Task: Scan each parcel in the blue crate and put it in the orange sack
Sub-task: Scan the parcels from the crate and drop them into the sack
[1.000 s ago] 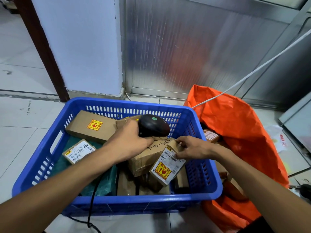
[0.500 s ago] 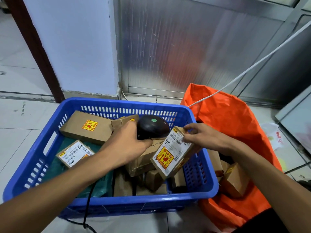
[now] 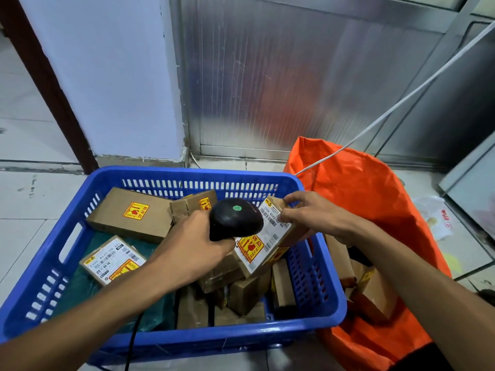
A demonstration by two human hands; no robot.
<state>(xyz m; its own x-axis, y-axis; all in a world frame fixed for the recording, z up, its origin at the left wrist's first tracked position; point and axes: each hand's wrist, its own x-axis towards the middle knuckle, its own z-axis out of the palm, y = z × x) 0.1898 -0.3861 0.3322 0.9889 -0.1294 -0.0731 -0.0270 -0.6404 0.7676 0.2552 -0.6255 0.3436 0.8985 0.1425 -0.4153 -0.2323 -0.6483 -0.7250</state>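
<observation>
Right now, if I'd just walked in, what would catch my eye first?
Probably the bright blue crate in the middle of the floor, full of brown parcels, with an orange sack slumped against its right side. Above the crate, the left hand grips a black scanner over the label of a small parcel held by the right hand.

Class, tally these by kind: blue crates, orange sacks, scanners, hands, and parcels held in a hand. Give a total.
blue crate: 1
orange sack: 1
scanner: 1
hands: 2, left hand and right hand
parcel held in a hand: 1
Total: 6
</observation>
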